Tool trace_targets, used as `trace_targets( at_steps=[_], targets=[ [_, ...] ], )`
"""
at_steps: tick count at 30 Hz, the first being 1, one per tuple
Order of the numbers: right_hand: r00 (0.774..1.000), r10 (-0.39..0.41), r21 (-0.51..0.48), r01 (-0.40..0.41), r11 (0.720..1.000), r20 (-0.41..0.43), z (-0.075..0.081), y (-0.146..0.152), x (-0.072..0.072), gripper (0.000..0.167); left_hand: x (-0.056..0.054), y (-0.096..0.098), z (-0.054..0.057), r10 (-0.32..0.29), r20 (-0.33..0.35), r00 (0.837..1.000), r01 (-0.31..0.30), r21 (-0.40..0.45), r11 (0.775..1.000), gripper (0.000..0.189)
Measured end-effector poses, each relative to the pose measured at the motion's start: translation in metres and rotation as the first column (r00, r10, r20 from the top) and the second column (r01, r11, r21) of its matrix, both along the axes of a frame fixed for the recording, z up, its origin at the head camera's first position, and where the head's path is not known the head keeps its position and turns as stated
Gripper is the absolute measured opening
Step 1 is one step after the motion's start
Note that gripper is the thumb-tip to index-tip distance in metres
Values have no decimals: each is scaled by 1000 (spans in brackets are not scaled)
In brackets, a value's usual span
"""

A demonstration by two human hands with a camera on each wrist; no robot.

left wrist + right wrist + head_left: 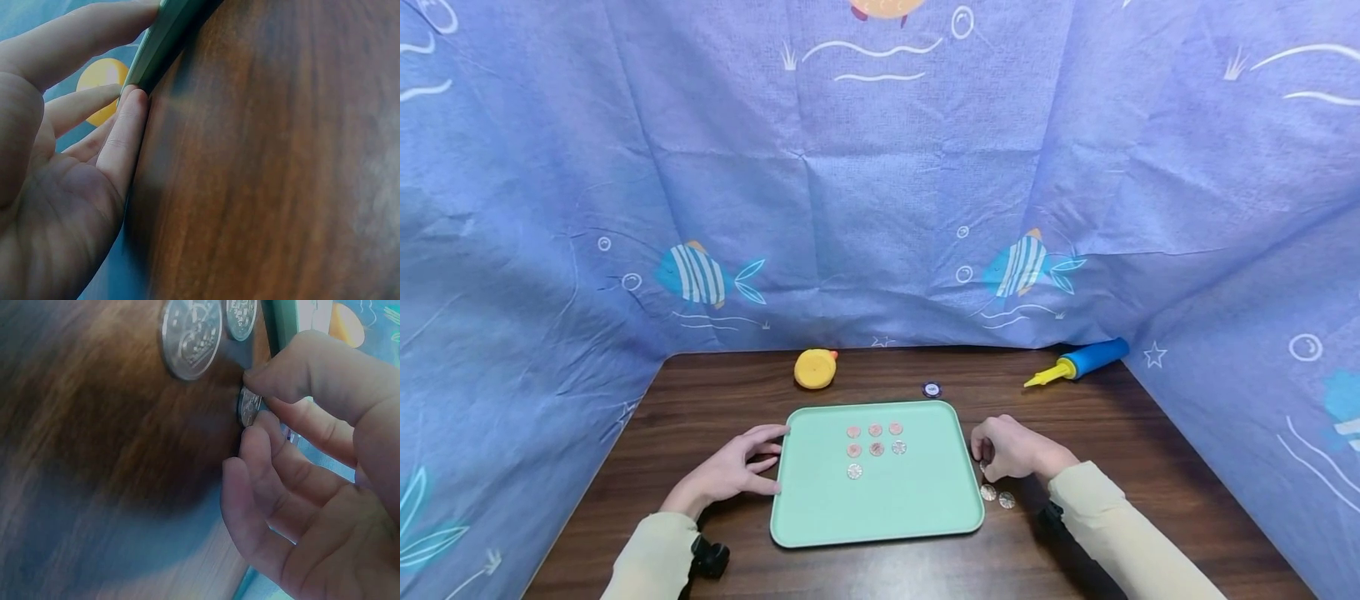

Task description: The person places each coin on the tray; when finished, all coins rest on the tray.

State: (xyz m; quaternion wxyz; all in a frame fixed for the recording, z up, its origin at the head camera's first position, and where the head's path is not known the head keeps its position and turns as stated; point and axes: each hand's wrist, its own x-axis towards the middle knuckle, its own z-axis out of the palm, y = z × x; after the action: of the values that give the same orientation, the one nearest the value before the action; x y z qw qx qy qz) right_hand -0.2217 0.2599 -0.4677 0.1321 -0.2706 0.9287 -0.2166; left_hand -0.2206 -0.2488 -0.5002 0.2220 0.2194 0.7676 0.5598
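A mint-green tray (pixel 917 504) lies on the table with several coins in rows on it. Most are copper-coloured, such as this coin (pixel 876 430); two are silver, one a silver coin (pixel 854 471) by itself in the third row. My left hand (pixel 730 471) rests against the tray's left edge, thumb and fingertips touching its side. Beside the right edge, my right hand (pixel 1011 447) pinches a silver coin (pixel 250 407) low at the tabletop, between thumb and fingers. Two more silver coins (pixel 988 492) (pixel 192 339) lie flat on the wood close to that hand.
Behind the tray are a round yellow object (pixel 815 369) with an orange tip and a dark-blue poker chip (pixel 932 389). A blue hand pump (pixel 1093 358) with a yellow nozzle lies at the back right. Blue fish-printed cloth (pixel 880 208) hangs around the brown table (pixel 730 404).
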Motion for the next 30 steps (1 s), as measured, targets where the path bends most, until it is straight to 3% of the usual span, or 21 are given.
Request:
trace_targets(
  at_steps=[8, 19, 26, 30],
  targets=[
    [999, 11, -28, -10, 1000, 42, 2, 4, -1, 25, 0, -2, -2, 5, 9, 1000, -6, 9, 1000, 91],
    [997, 77, -94, -79, 992, -24, 11, 12, 2, 21, -2, -2, -4, 9, 6, 1000, -9, 2, 1000, 92],
    [999, 9, -178, -15, 984, -32, 17, 10, -2, 13, -2, 0, -2, 17, 8, 1000, -17, 3, 1000, 93],
    [999, 8, -243, -17, 970, -36, 19, 0, -4, 6, -1, 0, 0, 20, 0, 1000, -20, -1, 1000, 93]
  ],
)
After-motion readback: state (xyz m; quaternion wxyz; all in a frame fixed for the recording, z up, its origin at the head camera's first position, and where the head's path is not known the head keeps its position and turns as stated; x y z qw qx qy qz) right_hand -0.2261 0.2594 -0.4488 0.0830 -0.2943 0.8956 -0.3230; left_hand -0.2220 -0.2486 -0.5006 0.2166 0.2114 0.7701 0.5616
